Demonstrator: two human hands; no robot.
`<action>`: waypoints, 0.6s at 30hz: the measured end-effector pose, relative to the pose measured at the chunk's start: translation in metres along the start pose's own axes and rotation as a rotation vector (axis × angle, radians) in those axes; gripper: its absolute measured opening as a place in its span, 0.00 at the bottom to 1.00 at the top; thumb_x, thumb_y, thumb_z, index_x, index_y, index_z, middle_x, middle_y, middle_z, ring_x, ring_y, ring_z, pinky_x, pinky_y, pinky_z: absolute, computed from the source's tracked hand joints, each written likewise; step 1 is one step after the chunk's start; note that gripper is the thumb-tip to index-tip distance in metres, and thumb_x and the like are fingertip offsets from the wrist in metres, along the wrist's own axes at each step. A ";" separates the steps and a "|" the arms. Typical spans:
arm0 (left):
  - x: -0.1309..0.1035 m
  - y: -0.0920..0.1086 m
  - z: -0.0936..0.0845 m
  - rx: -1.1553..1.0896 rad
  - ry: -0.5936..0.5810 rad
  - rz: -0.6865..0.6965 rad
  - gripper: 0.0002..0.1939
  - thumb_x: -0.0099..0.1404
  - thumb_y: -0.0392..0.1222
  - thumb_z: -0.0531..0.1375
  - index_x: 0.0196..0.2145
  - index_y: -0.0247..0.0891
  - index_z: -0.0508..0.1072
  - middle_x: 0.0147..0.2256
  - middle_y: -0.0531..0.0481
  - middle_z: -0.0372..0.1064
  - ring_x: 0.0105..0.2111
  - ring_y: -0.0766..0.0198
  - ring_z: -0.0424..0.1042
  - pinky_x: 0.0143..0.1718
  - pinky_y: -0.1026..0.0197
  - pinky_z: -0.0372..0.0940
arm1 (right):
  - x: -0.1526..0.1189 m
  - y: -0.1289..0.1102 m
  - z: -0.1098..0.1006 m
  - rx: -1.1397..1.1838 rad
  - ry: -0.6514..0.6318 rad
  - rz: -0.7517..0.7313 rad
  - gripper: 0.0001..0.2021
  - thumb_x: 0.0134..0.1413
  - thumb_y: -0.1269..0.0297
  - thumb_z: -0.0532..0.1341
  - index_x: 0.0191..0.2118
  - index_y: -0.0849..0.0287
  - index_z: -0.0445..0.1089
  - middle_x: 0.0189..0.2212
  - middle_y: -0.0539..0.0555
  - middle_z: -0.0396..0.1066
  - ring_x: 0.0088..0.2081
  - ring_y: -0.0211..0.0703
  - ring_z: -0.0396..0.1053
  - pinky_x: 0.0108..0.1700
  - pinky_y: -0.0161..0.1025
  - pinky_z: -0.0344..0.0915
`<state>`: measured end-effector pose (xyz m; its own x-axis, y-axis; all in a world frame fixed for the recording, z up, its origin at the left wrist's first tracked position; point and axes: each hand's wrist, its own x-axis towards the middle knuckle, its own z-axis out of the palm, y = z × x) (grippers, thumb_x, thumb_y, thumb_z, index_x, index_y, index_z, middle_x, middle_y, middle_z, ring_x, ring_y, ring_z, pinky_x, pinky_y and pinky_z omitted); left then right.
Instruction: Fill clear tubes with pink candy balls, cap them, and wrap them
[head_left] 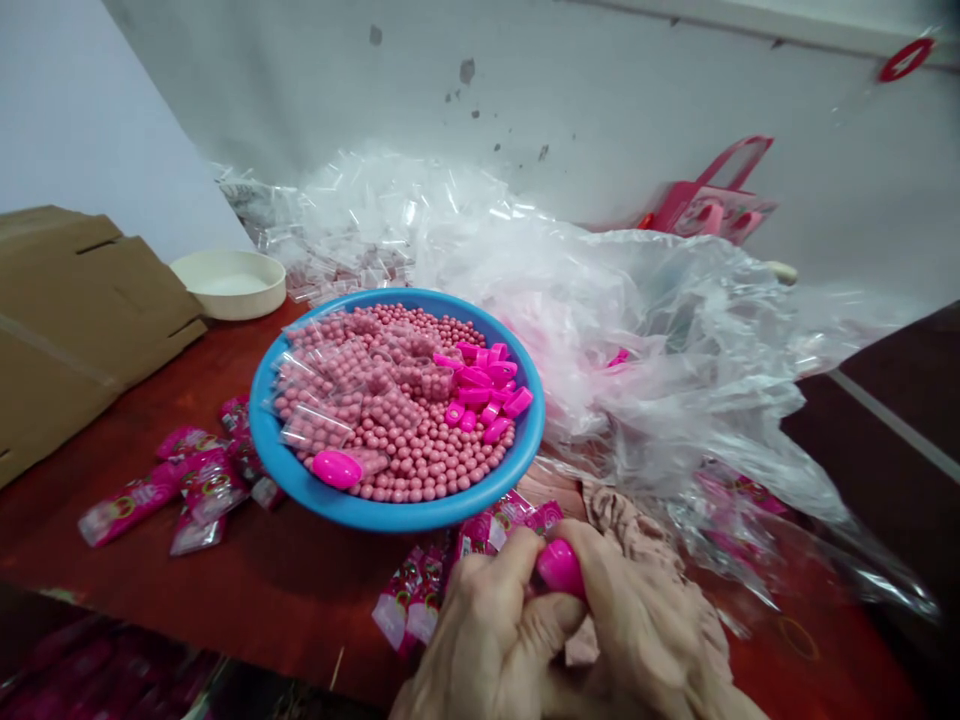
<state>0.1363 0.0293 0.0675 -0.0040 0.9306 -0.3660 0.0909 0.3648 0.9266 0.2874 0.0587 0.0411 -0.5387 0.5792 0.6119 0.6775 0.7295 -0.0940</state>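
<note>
Just in front of the bowl, my left hand (480, 625) and my right hand (645, 615) are closed together around a bright pink, rounded plastic piece (561, 568). Its glossy top shows between my thumbs and forefingers, while my hands hide its lower part. Behind them stands a blue bowl (390, 515) full of small pink beads (420, 465). Several clear bead-filled packets (322, 425) lie on the beads at the left. Loose bright pink plastic pieces (487, 380) are heaped on the right side, and one oval pink piece (337, 468) rests near the front rim.
Pink printed packets (202, 475) lie left of the bowl on the red table (292, 600); more packets (420, 585) are by my hands. Clear plastic bags (637, 330) crowd the right and back. A cardboard box (82, 330) and white dish (232, 290) stand left.
</note>
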 end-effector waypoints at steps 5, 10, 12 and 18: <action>0.019 -0.012 0.006 -0.144 -0.056 0.202 0.11 0.61 0.48 0.58 0.34 0.39 0.74 0.27 0.51 0.67 0.33 0.59 0.67 0.40 0.59 0.63 | 0.008 0.010 0.003 0.194 -0.206 0.073 0.34 0.49 0.67 0.61 0.62 0.64 0.51 0.50 0.67 0.69 0.50 0.56 0.69 0.45 0.45 0.72; 0.032 -0.013 0.001 -0.400 -0.179 0.266 0.14 0.64 0.49 0.57 0.42 0.38 0.71 0.32 0.51 0.68 0.33 0.64 0.67 0.38 0.63 0.63 | 0.027 0.019 -0.003 0.380 -0.274 0.143 0.31 0.49 0.70 0.62 0.60 0.50 0.55 0.53 0.57 0.68 0.53 0.51 0.67 0.51 0.45 0.69; 0.031 -0.011 -0.005 -0.480 -0.207 0.242 0.16 0.64 0.52 0.56 0.41 0.37 0.70 0.31 0.52 0.69 0.29 0.66 0.66 0.33 0.65 0.63 | 0.039 0.020 -0.006 0.434 -0.200 0.133 0.24 0.52 0.69 0.62 0.54 0.49 0.62 0.48 0.53 0.72 0.48 0.47 0.71 0.48 0.40 0.71; 0.010 -0.006 -0.040 -0.122 0.396 0.391 0.11 0.65 0.48 0.56 0.42 0.43 0.69 0.37 0.53 0.71 0.37 0.64 0.70 0.39 0.64 0.62 | 0.087 -0.003 0.001 0.525 0.018 0.193 0.11 0.55 0.67 0.62 0.44 0.55 0.67 0.35 0.50 0.74 0.33 0.38 0.73 0.39 0.35 0.72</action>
<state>0.0963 0.0372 0.0616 -0.3684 0.9286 0.0450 0.0450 -0.0306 0.9985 0.2381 0.1067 0.0938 -0.4180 0.7169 0.5579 0.4199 0.6971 -0.5812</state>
